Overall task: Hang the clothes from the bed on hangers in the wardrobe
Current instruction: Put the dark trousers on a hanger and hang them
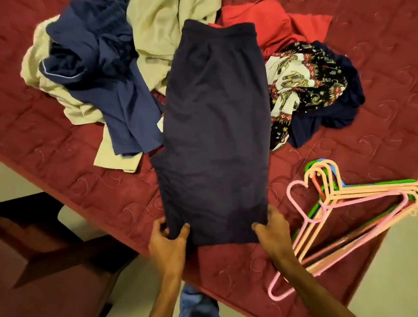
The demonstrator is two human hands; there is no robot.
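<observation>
Lengthwise, dark garment (216, 137) (waistband far) gripped by both hands.

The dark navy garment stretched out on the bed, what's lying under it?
Under the dark navy garment lies the maroon bedspread; its far end overlaps the beige garment and the red garment. Anything else beneath is covered.

No readable text, labels, brands or numbers anywhere in view

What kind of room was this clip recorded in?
Most likely a bedroom: a maroon quilted bed cover, crumpled clothes piled on it beside a flat dark navy garment, and pastel plastic hangers alongside.
</observation>
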